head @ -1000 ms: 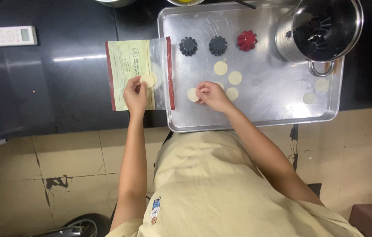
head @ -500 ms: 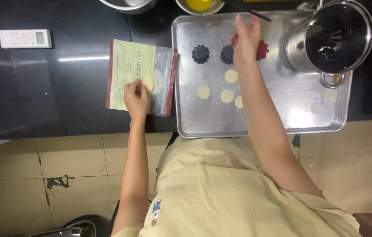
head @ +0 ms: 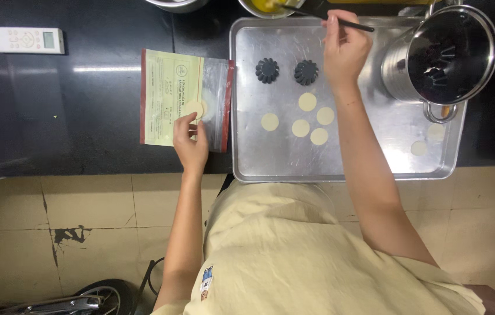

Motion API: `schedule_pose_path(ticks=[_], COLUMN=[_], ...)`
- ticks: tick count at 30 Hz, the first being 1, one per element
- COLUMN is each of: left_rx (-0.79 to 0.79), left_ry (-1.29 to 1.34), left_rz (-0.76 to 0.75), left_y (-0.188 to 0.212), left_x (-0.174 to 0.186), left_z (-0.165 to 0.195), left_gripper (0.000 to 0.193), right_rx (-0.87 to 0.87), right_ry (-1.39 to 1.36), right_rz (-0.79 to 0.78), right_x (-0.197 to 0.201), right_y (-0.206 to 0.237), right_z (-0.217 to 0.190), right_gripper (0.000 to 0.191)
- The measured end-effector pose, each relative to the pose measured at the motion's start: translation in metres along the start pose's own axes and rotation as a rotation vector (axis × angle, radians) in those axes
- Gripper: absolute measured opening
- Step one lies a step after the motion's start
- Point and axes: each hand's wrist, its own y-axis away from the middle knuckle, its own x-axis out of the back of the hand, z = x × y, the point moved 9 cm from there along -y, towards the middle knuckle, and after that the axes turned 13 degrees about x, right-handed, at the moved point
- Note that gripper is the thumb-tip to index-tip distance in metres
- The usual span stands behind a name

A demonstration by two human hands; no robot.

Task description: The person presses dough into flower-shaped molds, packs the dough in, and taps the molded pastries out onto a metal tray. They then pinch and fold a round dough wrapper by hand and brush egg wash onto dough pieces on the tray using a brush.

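Observation:
My left hand (head: pixel 189 140) rests on a green-and-clear plastic bag (head: pixel 171 96) on the black counter, fingertips touching a pale round dough disc (head: pixel 195 108) on the bag. My right hand (head: pixel 343 49) is raised over the far part of the metal tray (head: pixel 270 163) and grips a thin black brush handle (head: pixel 349 23) that reaches toward a bowl of yellow liquid (head: pixel 265 6). Several pale dough discs (head: pixel 301 128) lie on the tray. Two dark fluted moulds (head: pixel 267 70) stand beside my right hand, which hides the tray area just behind it.
A steel pot (head: pixel 443 55) holding dark moulds sits at the tray's right end, two more discs (head: pixel 419 147) below it. A white remote control (head: pixel 27 40) lies at the counter's far left. Another metal bowl's rim (head: pixel 177 4) shows at the top edge. Tiled floor lies below the counter.
My right hand left the discs at the tray's middle, moved up past the moulds and now holds the brush near the yellow bowl. The red mould is hidden. My left hand stayed on the bag.

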Motion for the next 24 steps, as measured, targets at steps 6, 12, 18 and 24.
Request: schedule_pose_path(ticks=[6,12,18,24], left_rx=[-0.081,-0.118,-0.065,-0.079], left_ry=[0.064,0.071,0.076,0.056], left_rz=[-0.030,-0.042,-0.055,-0.116], left_y=[0.011,0.015,0.024,0.035], left_x=[-0.012,-0.016,-0.021,-0.039], left_z=[0.023,0.034,0.037,0.044], left_gripper=[0.021,0.021,0.020,0.020], right_rx=[0.061,0.011,0.231,0.396], right_ry=[0.090,0.016,0.045,0.248], right_rz=[-0.093,-0.032,-0.257,-0.586], right_x=[0.038,0.060,0.046,0.035], right_y=[-0.006,-0.008,0.002,0.023], right_z=[-0.026,-0.017,-0.051,-0.085], right_gripper=[0.015,0.017,0.007,0.015])
